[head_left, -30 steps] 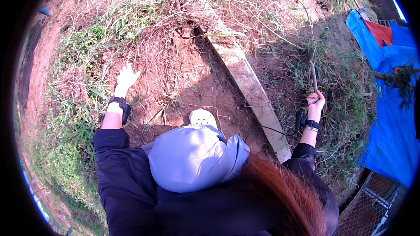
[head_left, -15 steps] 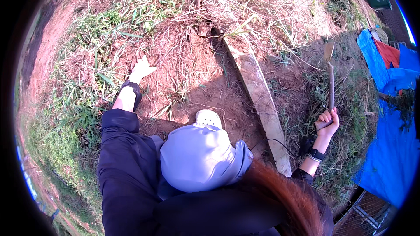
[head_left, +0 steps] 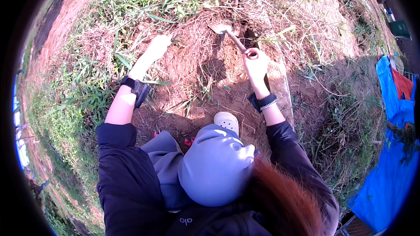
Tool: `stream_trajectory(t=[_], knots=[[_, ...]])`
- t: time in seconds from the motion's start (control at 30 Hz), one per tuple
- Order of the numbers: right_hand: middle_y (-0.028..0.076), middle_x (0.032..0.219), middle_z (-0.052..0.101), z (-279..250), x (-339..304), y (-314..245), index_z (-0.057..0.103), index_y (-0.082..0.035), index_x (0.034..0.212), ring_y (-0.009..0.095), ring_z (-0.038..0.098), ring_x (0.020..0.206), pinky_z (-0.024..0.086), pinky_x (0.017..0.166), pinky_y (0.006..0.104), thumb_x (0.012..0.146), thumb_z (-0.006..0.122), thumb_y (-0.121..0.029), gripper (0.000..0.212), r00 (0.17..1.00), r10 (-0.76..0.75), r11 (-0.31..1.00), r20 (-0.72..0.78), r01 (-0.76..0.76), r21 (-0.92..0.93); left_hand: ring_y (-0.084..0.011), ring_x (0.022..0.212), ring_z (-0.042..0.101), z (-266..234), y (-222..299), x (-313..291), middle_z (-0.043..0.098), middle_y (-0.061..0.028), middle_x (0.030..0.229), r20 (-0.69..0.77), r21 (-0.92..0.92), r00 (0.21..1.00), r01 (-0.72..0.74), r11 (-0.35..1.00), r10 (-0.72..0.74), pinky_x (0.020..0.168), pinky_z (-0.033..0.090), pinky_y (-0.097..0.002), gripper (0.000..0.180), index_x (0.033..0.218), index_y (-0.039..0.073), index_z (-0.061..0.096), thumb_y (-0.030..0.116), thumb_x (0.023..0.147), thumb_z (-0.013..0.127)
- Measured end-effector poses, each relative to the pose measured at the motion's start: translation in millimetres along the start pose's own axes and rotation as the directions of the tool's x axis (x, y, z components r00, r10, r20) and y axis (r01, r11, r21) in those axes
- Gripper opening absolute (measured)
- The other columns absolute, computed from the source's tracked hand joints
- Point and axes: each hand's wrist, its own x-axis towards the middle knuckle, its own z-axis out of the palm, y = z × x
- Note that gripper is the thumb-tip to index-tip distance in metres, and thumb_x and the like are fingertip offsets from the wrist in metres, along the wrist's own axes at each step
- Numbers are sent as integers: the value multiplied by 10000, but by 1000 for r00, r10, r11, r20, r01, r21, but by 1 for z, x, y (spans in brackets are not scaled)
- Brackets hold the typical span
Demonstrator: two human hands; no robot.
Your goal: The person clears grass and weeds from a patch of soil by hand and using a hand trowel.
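My right hand [head_left: 255,64] is wrapped round the wooden handle of a small hand hoe [head_left: 236,42]. The hoe's flat metal blade [head_left: 220,28] rests at the border of the dry grass and the bare reddish soil [head_left: 229,57]. To the left, my left hand [head_left: 157,47] is at the dry grass [head_left: 188,32], its fingers drawn together. Bright glare hides what, if anything, they hold. Beneath my right forearm a wooden plank [head_left: 284,89] lies along the ground, partly covered by the arm.
Green weeds [head_left: 74,91] grow thickly on the left. My pale clog [head_left: 226,121] stands on the soil in front of my grey-clad knee [head_left: 216,161]. A blue tarp [head_left: 385,170] spreads at the far right, with a red cloth [head_left: 401,83] and a dark green bin [head_left: 399,29] beyond.
My right hand has swung the hoe from the raised right side inward and down to the soil. My left hand has moved forward and right, its spread fingers now closed.
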Motion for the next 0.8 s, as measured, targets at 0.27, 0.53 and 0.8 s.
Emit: stream_trajectory(t=[0.27,0.53,0.8], knots=[[79,605,595,50,-10,-20,598,-128,808,228,596,550,453,533,340,746,623,-172,80,991,121,993,59,-121,-11,-319,780,576,4,40,-50,583,-171,796,-18,290,970,-229,929,244,670,471,-402,269,927,12,582,208,908,398],[22,610,579,-8,-44,-1,570,-124,777,120,586,539,441,522,259,732,652,-123,93,996,85,994,-10,-85,-69,-321,680,552,17,91,-76,525,-215,692,6,39,999,46,998,-46,641,429,-419,434,769,-10,536,344,937,349],[113,634,591,51,-54,-29,566,-119,777,270,613,601,459,545,338,737,610,-108,60,997,72,995,-17,-74,-74,-346,599,470,8,68,-111,492,-194,630,-97,-5,994,-42,999,42,584,397,-401,428,719,-10,504,336,936,375]])
